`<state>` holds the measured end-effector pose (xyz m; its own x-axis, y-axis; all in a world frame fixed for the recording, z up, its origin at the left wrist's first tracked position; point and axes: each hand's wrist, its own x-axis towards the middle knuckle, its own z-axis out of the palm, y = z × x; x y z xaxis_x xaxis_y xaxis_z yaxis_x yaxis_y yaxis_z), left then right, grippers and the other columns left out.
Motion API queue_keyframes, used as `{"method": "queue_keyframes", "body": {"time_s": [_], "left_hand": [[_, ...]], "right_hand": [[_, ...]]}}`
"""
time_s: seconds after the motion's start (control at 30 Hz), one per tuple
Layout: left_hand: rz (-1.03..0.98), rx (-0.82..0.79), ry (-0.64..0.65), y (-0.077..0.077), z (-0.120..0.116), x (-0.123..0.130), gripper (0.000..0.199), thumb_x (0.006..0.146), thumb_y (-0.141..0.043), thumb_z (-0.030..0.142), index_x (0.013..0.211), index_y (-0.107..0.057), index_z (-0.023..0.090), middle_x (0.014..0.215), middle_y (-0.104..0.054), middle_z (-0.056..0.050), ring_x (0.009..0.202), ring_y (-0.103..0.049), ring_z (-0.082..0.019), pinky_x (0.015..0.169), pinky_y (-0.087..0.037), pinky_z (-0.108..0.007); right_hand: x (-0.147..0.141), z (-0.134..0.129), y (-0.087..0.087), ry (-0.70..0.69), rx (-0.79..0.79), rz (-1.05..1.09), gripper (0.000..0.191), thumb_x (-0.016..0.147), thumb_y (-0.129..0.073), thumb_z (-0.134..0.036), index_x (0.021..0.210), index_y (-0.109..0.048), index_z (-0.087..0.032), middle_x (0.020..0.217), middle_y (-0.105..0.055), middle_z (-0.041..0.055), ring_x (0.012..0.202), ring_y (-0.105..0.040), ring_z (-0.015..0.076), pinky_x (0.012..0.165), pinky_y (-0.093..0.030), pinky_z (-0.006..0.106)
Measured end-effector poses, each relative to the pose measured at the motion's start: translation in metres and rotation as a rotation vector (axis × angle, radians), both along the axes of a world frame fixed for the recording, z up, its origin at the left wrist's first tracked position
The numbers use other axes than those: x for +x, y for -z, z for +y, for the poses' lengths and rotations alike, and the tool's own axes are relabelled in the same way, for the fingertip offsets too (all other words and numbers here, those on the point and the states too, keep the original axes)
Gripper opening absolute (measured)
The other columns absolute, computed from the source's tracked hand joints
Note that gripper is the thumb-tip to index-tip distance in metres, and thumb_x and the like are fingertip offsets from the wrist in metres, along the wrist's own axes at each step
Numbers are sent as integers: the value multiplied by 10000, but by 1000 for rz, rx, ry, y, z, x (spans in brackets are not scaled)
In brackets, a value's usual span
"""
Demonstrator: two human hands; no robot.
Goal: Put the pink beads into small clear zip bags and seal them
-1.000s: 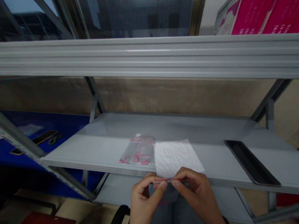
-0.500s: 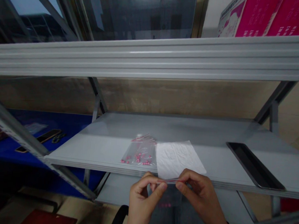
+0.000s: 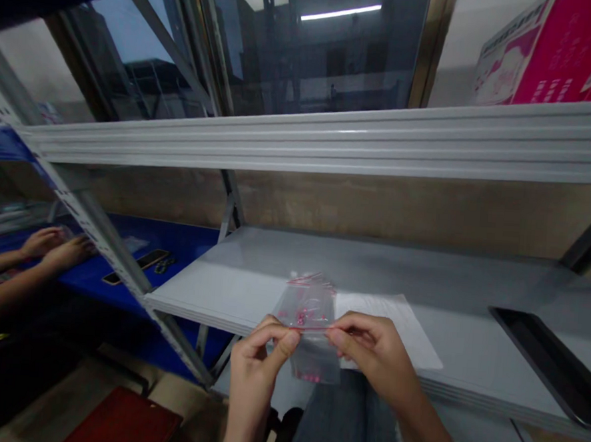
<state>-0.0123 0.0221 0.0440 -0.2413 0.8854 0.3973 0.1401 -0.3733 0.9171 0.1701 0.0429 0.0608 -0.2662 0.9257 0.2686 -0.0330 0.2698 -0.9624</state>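
Between my hands hangs a small clear zip bag (image 3: 316,359) with a red seal line and some pink beads at its bottom. My left hand (image 3: 262,356) pinches the top left of the seal, and my right hand (image 3: 368,345) pinches its right end. Just behind, on the grey shelf (image 3: 212,276), lies a pile of similar zip bags (image 3: 305,298) with pink beads in them, partly covered by the held bag. A white paper sheet (image 3: 394,327) lies beside the pile, partly behind my right hand.
A black tray-like flat object (image 3: 542,359) lies on the shelf at right. Above runs a grey upper shelf edge (image 3: 330,143) carrying pink boxes (image 3: 560,57). At left, another person's hands (image 3: 63,247) work over a blue surface (image 3: 194,241) with a phone (image 3: 147,260). A red stool (image 3: 123,420) stands below.
The view has turned to the left. My hands have lifted the held bag up and forward, nearer the bag pile, still pinching its seal. The other person's hands have come further into view.
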Motion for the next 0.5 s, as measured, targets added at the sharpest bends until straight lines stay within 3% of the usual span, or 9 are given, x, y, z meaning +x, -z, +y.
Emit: {"method": "queue_keyframes", "body": {"time_s": [0.1,0.2,0.27,0.33,0.5], "left_hand": [[121,-38,-112,-15,33,-21,335,791,-684,474,668,-725,164,639,-606,-2,667,-569,-170,657,-458,-266],[192,-94,-161,-14,74,-37,366,791,-660,482,683,-741,142,647,-667,-38,668,-615,-203,665,-492,-297],[251,-123,-223,-3,94,-43,298,761,-693,420,784,-770,133,707,-712,-63,682,-636,-221,724,-515,-338],[286,-131,-293,14,104,-47,356,744,-713,358,1015,-755,131,908,-750,-101,822,-674,-255,835,-524,-381],[292,-156,-365,54,99,-41,542,858,-597,322,1338,-560,72,1280,-648,-212,1182,-625,-310,1028,-464,-461]], "right_hand": [[-22,34,-13,-8,-2,-79,236,834,-643,-352,857,-759,-147,619,-683,19,516,-615,138,514,-501,253],[-42,73,-15,90,-3,-185,202,861,-612,-272,850,-753,-127,571,-668,7,495,-617,141,505,-489,248],[-50,95,-10,138,-3,-241,190,842,-639,-220,690,-718,-138,525,-647,6,489,-620,157,514,-487,264],[-52,110,-2,205,29,-286,220,811,-710,-218,601,-672,-161,561,-670,11,601,-668,183,631,-521,300],[-43,121,23,382,91,-288,136,866,-702,-291,836,-714,-159,928,-761,54,939,-691,215,943,-484,427]]}}
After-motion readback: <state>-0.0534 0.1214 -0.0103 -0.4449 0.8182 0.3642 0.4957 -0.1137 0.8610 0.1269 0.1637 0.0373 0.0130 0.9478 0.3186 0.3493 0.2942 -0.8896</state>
